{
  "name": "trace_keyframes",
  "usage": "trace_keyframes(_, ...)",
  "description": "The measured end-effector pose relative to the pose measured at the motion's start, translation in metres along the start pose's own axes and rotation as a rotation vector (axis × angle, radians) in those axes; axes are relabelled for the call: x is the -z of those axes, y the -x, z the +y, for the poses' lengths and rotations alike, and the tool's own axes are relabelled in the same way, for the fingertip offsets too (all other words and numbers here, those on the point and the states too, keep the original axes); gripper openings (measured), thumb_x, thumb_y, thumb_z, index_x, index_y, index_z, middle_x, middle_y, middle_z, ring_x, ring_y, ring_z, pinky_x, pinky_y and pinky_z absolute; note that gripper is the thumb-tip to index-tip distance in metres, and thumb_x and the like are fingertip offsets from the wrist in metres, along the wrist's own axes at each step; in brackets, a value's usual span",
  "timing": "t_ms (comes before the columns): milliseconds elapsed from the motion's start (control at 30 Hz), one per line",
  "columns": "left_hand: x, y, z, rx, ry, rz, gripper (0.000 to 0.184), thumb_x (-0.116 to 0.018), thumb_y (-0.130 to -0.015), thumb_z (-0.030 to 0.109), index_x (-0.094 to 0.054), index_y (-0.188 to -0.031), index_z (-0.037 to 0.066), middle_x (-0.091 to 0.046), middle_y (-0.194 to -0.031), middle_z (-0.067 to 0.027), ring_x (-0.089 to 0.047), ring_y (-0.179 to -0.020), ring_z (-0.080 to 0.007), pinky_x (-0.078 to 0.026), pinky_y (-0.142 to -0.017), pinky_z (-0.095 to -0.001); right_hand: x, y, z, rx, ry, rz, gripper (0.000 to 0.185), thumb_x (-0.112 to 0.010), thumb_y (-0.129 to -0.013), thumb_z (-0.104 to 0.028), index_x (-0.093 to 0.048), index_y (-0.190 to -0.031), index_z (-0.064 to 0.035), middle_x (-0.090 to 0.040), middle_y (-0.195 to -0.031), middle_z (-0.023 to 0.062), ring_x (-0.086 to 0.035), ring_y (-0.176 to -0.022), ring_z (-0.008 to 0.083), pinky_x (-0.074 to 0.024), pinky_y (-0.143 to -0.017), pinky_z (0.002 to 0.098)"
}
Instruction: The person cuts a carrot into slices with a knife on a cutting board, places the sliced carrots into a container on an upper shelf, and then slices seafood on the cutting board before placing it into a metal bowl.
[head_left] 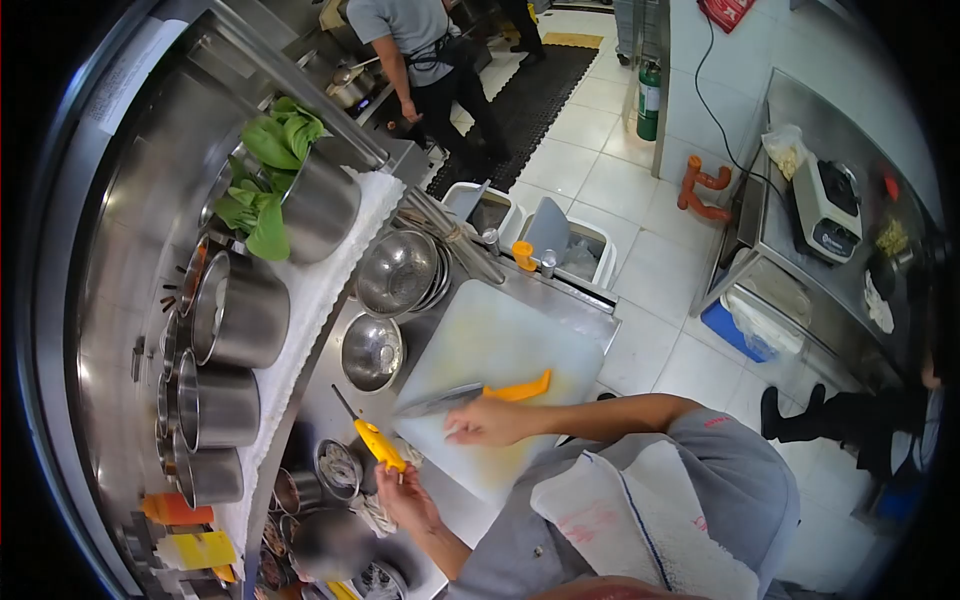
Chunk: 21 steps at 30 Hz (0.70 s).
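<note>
My left hand (402, 497) is closed around the lower end of a yellow long-necked lighter (378, 440), its dark nozzle pointing up and away over the steel counter. My right hand (488, 422) hovers above or rests on the white cutting board (480, 330); I cannot tell whether it touches. Its fingers are loosely bent and apart, with nothing visible in them. Right beside it lies a knife with an orange handle (522, 387), its blade (437, 401) pointing left across the board.
Steel bowls (372, 353) and a strainer (397, 272) sit beyond the board. Steel pots (240, 308), one with leafy greens (283, 137), line a cloth-covered shelf. Lidded bins (580, 250) stand past the counter's end. A person (415, 60) stands near the stove.
</note>
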<state>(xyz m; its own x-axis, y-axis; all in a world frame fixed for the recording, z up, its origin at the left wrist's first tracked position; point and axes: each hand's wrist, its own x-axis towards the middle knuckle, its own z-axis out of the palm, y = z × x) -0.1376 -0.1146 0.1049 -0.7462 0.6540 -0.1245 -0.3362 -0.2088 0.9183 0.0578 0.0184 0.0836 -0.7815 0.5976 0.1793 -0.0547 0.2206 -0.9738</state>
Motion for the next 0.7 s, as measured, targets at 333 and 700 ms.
trace_keyframes(333, -0.099, 0.096, -0.036, -0.245, -0.794, -0.792, 0.030, -0.073, -0.079, -0.003, -0.074, -0.108, 0.003, -0.066, -0.114, -0.0152, -0.069, -0.094, -0.0235, -0.054, -0.081, -0.0300, 0.069, 0.048, -0.011, -0.176, -0.187, -0.227, 0.048, -0.060, -0.097, -0.025, -0.042, -0.133, 0.0007, -0.059, -0.103, 0.0120, -0.060, -0.092, 0.0200, -0.0479, -0.081, 0.0320)
trace_keyframes(700, -0.073, 0.075, 0.031, -0.481, -0.779, -0.346, 0.024, -0.071, -0.078, -0.002, -0.072, -0.102, -0.001, -0.070, -0.102, -0.0154, -0.067, -0.092, -0.0248, -0.052, -0.084, -0.0324, 0.383, -0.015, -0.100, 0.187, 0.461, 0.654, 0.050, -0.059, -0.097, -0.014, -0.041, -0.143, -0.0010, -0.055, -0.106, 0.0070, -0.054, -0.078, 0.0120, -0.0511, -0.071, 0.0258)
